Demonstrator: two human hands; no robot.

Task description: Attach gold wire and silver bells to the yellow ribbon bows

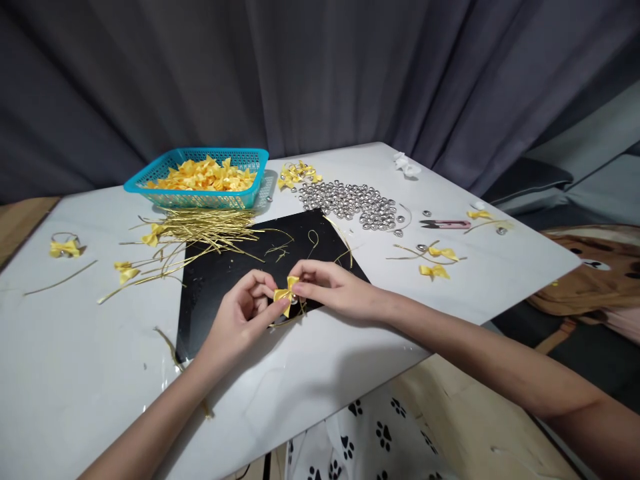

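Note:
Between my two hands is a small yellow ribbon bow (283, 293), with a silver bead (294, 300) at its middle and a gold cord (287, 322) trailing beneath. My left hand (250, 303) pinches the bow's left side between thumb and fingers. From the other side, my right hand (325, 285) has its thumb and fingertips closed on the bow's right part. Both hands are above the front of a black mat (210, 313). Fingertips hide part of the bow and cord.
A blue basket (195, 199) of yellow bows stands at the back left, behind a bundle of gold cords (215, 227). Silver beads (350, 202) lie scattered beyond the mat. Pink-handled thread snips (445, 225), loose bows (434, 271) and crumpled white material (406, 165) lie to the right.

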